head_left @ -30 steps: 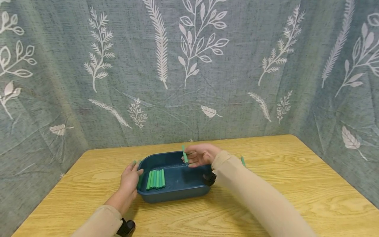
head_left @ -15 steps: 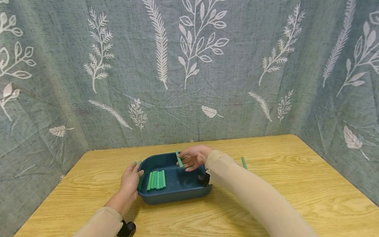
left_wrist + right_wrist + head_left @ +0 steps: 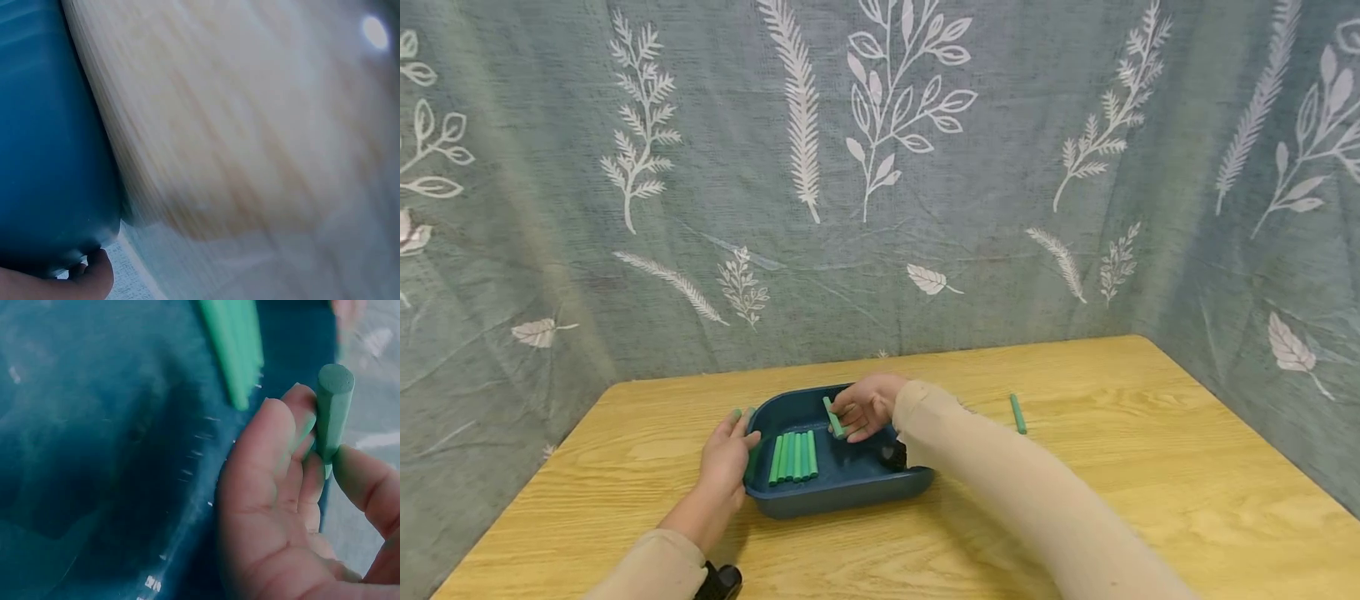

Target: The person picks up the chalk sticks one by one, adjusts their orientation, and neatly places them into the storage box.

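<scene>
A dark blue tray (image 3: 842, 497) sits on the wooden table. My left hand (image 3: 724, 462) grips its left end, thumb over the rim and fingers along the outside; in the left wrist view a finger (image 3: 94, 275) curls at the tray's corner. Over the tray's middle, my right hand (image 3: 867, 407) pinches one green chalk stick (image 3: 334, 409) between thumb and fingertips, tilted and raised off the tray floor. To its left, several green chalk sticks (image 3: 793, 457) lie side by side in a row inside the tray.
Another green chalk stick (image 3: 1018, 414) lies on the wooden table (image 3: 1112, 467) to the right of the tray. A grey-green curtain (image 3: 820, 292) with white leaf prints hangs behind the table and along both sides.
My right hand has moved left and lower over the tray with the chalk stick, closer to the row. The lone stick on the table is now fully uncovered. My left hand stays on the tray.
</scene>
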A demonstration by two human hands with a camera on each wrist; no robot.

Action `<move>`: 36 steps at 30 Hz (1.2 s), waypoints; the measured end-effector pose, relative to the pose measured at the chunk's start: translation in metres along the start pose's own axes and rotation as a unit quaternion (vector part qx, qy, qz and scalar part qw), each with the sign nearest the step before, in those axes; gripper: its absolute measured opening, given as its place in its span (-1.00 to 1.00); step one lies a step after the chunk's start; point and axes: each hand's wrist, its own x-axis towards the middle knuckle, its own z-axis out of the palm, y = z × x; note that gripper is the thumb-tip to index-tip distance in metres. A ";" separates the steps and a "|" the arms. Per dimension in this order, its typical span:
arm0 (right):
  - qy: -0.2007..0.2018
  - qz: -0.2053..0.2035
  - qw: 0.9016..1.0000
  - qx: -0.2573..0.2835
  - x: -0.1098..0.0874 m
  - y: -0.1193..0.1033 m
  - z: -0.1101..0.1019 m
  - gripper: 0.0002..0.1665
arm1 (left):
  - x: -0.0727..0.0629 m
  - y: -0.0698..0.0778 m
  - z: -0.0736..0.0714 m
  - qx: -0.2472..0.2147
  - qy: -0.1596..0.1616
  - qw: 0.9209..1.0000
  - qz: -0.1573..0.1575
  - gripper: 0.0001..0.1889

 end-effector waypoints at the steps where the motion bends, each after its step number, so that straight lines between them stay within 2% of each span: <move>1: 0.000 0.004 1.000 -0.004 0.002 0.001 0.001 -0.43 | -0.001 0.000 0.000 -0.002 -0.001 1.000 0.002 -0.38; 7: 0.010 0.019 0.999 -0.040 0.011 0.008 0.006 -0.47 | -0.002 -0.001 -0.001 -0.009 0.006 1.000 0.006 -0.37; 12: 0.016 0.024 0.998 -0.049 0.014 0.012 0.004 -0.46 | -0.001 0.000 0.001 -0.005 0.010 1.000 0.005 -0.38; 19: -0.004 0.025 0.997 -0.070 0.011 0.012 0.006 -0.52 | 0.000 0.001 -0.001 -0.005 0.009 1.000 0.007 -0.38; 36: -0.026 0.027 0.997 -0.066 0.012 0.010 0.007 -0.54 | -0.002 0.000 0.001 -0.006 0.012 1.000 0.005 -0.38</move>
